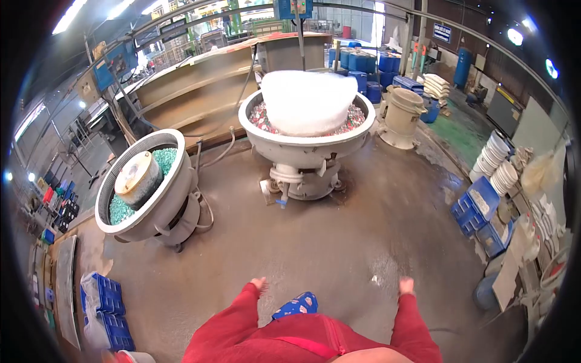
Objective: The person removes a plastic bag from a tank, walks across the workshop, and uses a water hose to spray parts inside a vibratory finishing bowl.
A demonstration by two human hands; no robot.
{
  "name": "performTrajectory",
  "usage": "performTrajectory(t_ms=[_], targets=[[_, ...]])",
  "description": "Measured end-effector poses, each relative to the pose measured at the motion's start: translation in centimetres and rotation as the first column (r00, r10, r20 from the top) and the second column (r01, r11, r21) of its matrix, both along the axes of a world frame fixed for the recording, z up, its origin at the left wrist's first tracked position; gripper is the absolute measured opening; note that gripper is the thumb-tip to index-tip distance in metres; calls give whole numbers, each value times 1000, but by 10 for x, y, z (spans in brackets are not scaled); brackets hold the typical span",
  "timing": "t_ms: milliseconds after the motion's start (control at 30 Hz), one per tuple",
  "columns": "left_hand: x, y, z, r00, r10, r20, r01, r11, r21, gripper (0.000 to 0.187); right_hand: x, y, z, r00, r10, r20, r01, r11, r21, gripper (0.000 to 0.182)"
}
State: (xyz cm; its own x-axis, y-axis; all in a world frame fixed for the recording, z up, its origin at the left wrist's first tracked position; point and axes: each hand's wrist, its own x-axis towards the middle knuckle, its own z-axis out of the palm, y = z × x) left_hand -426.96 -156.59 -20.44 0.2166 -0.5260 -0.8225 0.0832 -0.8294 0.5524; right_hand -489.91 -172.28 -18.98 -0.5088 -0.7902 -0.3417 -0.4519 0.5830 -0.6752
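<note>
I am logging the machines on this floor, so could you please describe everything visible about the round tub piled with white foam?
The foam-topped tub is a wide, round, pale grey bowl, apparently metal or coated, standing upright on a narrower pedestal base on the wet concrete floor. A tall mound of white foam fills its middle, ringed by small red, white and greenish pieces. A blue-tipped fitting hangs beneath. Neither the left hand nor the right hand touches it.

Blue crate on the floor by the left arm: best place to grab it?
Take the blue crate by its top rim on the two opposite short sides, coming from above. It sits upright and open-topped, and the left hand is nearest. I can't make out any handle slots.
</note>
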Motion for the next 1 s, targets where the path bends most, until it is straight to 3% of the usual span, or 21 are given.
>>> performTrajectory(t_ms=[33,67,100,200,267,300,333,367,433,467,533,567,667,700,767,800,867,900,933,967,1000], targets=[[17,-12,0,989,128,79,-126,992,-30,44,27,-63,79,995,84,62,-84,996,-13,29],[42,-26,-9,968,216,123,-213,976,-44,41,16,-127,50,974,211,-78,-223,953,-204,33],[65,-44,-19,939,302,164,-297,953,-54,38,27,-173,63,955,241,-174,-283,914,-290,41],[114,-104,-19,846,423,325,-448,894,4,32,79,-263,69,916,278,-288,-355,897,-265,53],[128,-162,-5,796,520,310,-536,843,-40,32,126,-276,60,754,453,-476,-415,890,189,57],[126,-170,7,769,562,304,-581,813,-34,33,106,-303,-54,380,714,-587,-607,672,424,56],[130,-197,22,736,612,289,-626,778,-52,34,131,-294,-26,325,842,-431,-631,533,564,53],[135,-212,43,699,657,283,-670,740,-64,35,150,-295,-26,97,958,-272,-618,272,738,53],[109,-253,107,331,943,3,-939,330,-98,39,190,-307,-8,37,997,-64,-648,73,758,51],[101,-271,124,105,986,-131,-993,97,-65,42,202,-313,7,48,999,-16,-676,44,736,52],[110,-294,89,-7,872,-489,-999,-32,-42,52,231,-340,28,74,994,79,-732,1,682,54],[117,-303,65,-57,761,-646,-996,-87,-15,58,236,-358,18,-19,998,57,-760,-52,648,51],[136,-340,7,412,848,-334,-911,383,-151,59,247,-428,-25,-50,970,237,-828,-173,534,48],[145,-360,-19,453,840,-300,-889,400,-222,57,268,-439,23,-74,982,174,-773,-166,612,49],[146,-380,-75,487,846,-219,-855,410,-317,54,272,-500,-9,-209,966,152,-775,-258,577,43],[139,-386,-84,419,901,-116,-886,377,-269,46,266,-521,-29,-296,937,187,-743,-349,571,41],[139,-405,-84,390,913,-124,-886,335,-319,32,230,-567,-80,-625,772,-118,-763,-570,305,34],[132,-420,-49,382,917,-117,-888,329,-322,34,232,-577,-50,-544,837,55,-769,-524,366,32],[133,-426,-39,416,884,-214,-901,368,-230,37,229,-564,-3,-333,929,164,-851,-371,371,31],[130,-437,-45,311,927,-211,-950,313,-25,39,228,-549,49,-93,964,248,-907,-185,378,30],[132,-439,-107,500,863,-74,-860,484,-159,39,209,-555,56,85,936,341,-833,-121,539,30]])
